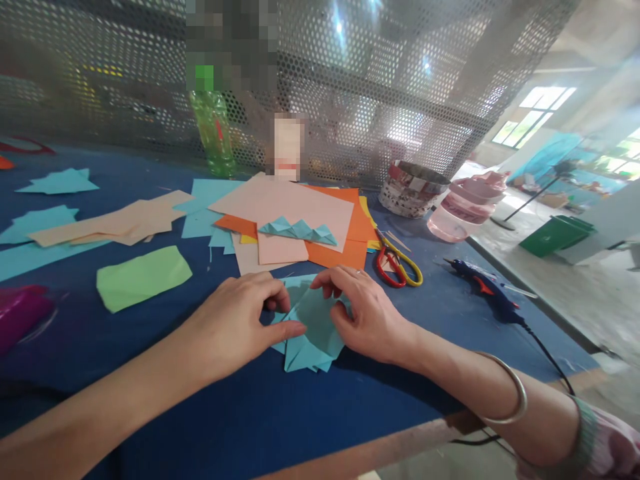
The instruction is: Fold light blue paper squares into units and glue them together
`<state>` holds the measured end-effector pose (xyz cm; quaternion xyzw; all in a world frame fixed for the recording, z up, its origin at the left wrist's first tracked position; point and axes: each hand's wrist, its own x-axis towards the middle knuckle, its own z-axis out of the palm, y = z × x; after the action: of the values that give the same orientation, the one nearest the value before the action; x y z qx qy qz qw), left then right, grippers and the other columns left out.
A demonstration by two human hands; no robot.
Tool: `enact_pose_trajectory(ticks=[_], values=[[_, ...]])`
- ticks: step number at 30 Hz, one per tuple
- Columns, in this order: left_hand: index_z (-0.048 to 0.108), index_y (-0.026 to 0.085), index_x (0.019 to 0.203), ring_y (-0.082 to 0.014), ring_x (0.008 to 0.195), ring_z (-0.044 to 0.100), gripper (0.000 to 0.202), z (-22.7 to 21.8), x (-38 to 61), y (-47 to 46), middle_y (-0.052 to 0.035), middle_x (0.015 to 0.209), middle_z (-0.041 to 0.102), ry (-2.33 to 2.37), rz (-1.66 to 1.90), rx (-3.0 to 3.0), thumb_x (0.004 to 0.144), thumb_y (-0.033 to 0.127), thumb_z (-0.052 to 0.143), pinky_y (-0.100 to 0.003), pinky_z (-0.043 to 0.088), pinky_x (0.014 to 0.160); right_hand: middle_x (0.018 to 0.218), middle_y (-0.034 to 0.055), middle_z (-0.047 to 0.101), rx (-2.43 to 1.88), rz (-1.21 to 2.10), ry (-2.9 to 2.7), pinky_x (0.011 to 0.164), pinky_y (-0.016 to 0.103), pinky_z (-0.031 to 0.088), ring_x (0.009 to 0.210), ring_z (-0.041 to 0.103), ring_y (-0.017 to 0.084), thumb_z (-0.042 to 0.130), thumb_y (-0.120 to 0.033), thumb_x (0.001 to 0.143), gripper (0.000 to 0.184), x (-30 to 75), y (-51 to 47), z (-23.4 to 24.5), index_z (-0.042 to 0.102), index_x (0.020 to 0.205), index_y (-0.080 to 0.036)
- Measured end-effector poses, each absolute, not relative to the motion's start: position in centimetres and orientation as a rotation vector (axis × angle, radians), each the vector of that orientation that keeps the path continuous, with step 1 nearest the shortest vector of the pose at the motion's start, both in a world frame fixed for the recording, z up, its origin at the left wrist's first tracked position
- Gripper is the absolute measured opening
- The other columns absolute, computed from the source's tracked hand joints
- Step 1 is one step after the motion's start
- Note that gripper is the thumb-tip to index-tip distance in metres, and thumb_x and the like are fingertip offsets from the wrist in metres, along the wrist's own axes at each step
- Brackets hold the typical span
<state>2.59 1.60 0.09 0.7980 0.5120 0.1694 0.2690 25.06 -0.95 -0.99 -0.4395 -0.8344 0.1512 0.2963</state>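
Silver bangle (521, 391), right wrist; ring (357, 272), right hand (367, 313); pink patterned sleeve (613, 440), greenish cuff (584, 427).

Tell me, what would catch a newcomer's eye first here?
In the near middle, the left hand and right hand pinch a folded blue paper between their fingers. Just behind lies a pile of orange and pink sheets. Red-and-yellow scissors lie to its right, and a blue glue gun lies further right.

free: bare tabletop (240, 420) lower centre, gap between left hand (235, 323) and green paper (143, 277) | tight: right hand (370, 313) near scissors (400, 265) | blocked: blue folded paper (313, 333) between hands, paper stack (320, 207) centre, glue gun (487, 290) right, mesh screen (375, 80) top
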Motion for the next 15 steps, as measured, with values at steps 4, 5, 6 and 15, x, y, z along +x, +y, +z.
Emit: enact_pose_trajectory(ticks=[4, 5, 6, 15], values=[[0.065, 0.025, 0.077, -0.0251, 0.080, 0.063, 0.042, -0.12, 2.38, 1.51, -0.0029, 0.084, 0.069, 1.379, 0.444, 2.162, 0.067, 0.064, 0.072, -0.039, 0.046, 0.073, 0.091, 0.0051, 0.070, -1.339, 0.370, -2.233, 0.081, 0.037, 0.045, 0.081, 0.064, 0.020, 0.052, -0.013, 0.093, 0.018, 24.73, -1.17, -0.72, 0.065, 0.106, -0.016], [0.065, 0.025, 0.078, -0.0251, 0.080, 0.063, 0.043, -0.12, 2.34, 1.47, -0.0027, 0.084, 0.070, 1.381, 0.449, 2.160, 0.066, 0.065, 0.074, -0.039, 0.047, 0.073, 0.091, 0.0052, 0.070, -1.366, 0.377, -2.243, 0.081, 0.037, 0.045, 0.082, 0.065, 0.020, 0.053, -0.016, 0.096, 0.015, 24.69, -1.18, -0.64, 0.066, 0.105, -0.017], [0.064, 0.025, 0.079, -0.0252, 0.080, 0.063, 0.044, -0.10, 2.33, 1.43, -0.0026, 0.084, 0.070, 1.383, 0.456, 2.161, 0.065, 0.065, 0.075, -0.039, 0.047, 0.073, 0.093, 0.0056, 0.071, -1.381, 0.386, -2.257, 0.083, 0.037, 0.045, 0.084, 0.065, 0.021, 0.053, -0.017, 0.098, 0.014, 24.66, -1.19, -0.56, 0.066, 0.104, -0.017], [0.065, 0.025, 0.087, -0.0268, 0.083, 0.066, 0.050, 0.34, 2.56, 0.98, -0.0021, 0.088, 0.070, 1.355, 0.487, 2.243, 0.057, 0.057, 0.088, -0.039, 0.049, 0.075, 0.110, 0.0103, 0.069, -1.324, 0.458, -2.391, 0.094, 0.042, 0.047, 0.104, 0.065, 0.026, 0.070, -0.021, 0.090, 0.022, 24.64, -1.23, -0.13, 0.065, 0.110, -0.016]])
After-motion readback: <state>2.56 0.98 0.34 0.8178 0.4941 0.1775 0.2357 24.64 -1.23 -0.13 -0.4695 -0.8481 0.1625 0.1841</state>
